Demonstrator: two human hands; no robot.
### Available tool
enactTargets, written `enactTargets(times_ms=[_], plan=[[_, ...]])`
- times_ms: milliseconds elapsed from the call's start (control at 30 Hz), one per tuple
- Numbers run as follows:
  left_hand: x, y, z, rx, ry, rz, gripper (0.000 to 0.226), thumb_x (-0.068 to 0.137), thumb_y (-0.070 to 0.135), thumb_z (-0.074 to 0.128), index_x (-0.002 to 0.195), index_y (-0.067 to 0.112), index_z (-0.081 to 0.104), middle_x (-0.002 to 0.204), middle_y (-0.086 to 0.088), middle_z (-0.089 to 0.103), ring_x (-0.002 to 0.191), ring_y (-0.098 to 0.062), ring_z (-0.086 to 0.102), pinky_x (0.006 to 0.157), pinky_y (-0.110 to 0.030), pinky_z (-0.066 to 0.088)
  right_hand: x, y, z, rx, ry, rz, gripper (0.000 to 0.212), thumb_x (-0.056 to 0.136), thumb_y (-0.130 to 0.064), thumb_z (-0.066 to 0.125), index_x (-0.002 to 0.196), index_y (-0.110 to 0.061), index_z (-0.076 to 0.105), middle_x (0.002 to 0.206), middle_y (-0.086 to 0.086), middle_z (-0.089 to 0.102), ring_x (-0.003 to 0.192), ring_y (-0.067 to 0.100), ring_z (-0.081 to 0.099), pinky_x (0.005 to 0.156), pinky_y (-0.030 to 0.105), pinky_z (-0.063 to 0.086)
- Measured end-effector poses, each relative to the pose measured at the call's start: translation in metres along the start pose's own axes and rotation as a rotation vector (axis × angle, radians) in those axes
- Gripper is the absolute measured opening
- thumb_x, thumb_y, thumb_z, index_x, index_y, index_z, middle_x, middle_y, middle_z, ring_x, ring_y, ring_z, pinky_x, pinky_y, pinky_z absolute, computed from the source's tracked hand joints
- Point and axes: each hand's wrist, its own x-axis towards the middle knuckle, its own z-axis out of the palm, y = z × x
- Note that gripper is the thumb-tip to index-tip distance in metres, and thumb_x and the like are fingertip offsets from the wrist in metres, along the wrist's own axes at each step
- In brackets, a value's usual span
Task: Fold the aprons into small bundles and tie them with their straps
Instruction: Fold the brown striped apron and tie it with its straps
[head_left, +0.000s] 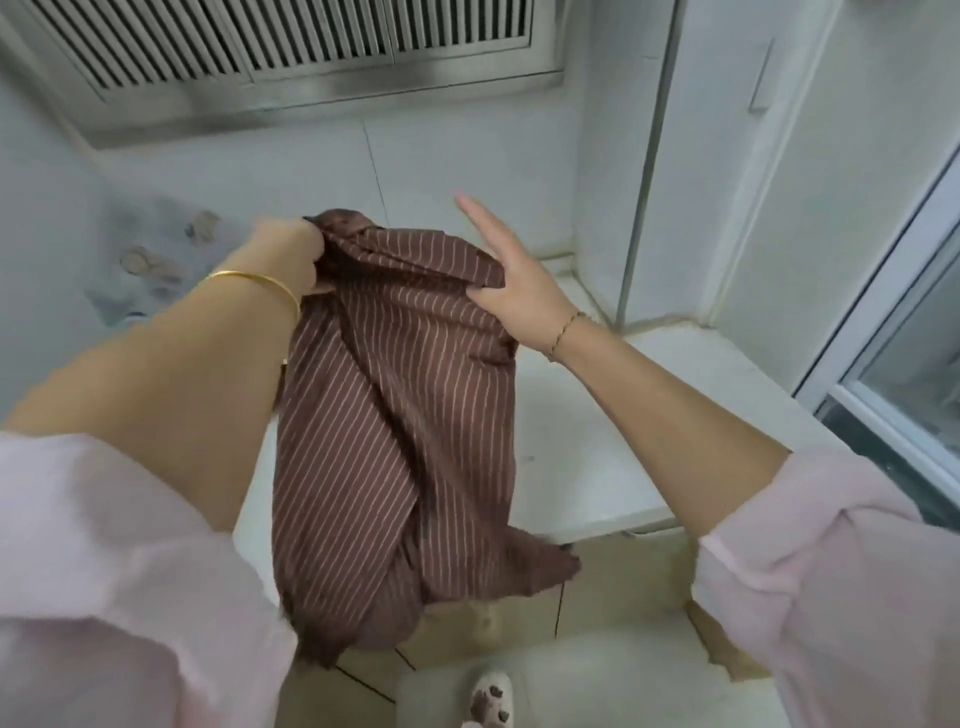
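Here left hand (291, 257) clutches the striped apron (395, 415), right hand (519, 283) pinches it by thumb, above white ledge (597, 447).

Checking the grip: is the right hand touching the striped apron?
Touching: in the head view the right hand pinches the apron by its top edge.

I see the apron (395, 405) hanging between the left hand (291, 254) and right hand (514, 280), before a ledge (597, 441); window grille (291, 47) behind, above; glass door (914, 374) right.

left hand (291, 254): fisted, gripping apron (384, 389) | right hand (514, 280): fingers straight, thumb pinching apron
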Motion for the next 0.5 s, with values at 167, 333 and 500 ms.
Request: enactTargets(times_ms=[167,333,500], plan=[[0.063,0.062,0.051,0.114,0.034,0.478,0.059,0.089,0.01,0.057,0.144,0.011,0.036,0.146,-0.02,0.034,0.134,-0.03,0.037,0.112,-0.032,0.03,0.05,0.048,-0.021,-0.598,0.21,0.136,0.067,0.088,0.002,0.035,0.139,-0.041,0.038,0.122,0.007,0.052,0.104,0.027,0.057,0.087,0.036,0.049],[0.095,0.023,0.148,0.614,-0.319,0.694,0.091,0.083,0.031,0.069,0.151,0.023,0.009,0.157,-0.016,-0.012,0.144,-0.035,0.011,0.116,-0.041,0.021,0.044,0.152,-0.064,-1.019,0.047,0.953,0.039,0.098,-0.017,0.037,0.137,-0.016,0.04,0.131,0.014,0.045,0.119,0.035,0.05,0.09,0.046,0.044],[0.122,-0.066,0.189,0.814,-0.661,0.561,0.077,0.072,0.052,0.073,0.132,0.016,0.04,0.137,-0.01,0.029,0.128,-0.03,0.032,0.106,-0.045,0.035,0.017,0.213,-0.042,-1.413,-0.273,1.003,0.062,0.093,-0.02,0.046,0.147,-0.016,0.016,0.149,0.015,0.023,0.132,0.038,0.031,0.105,0.057,0.028]])
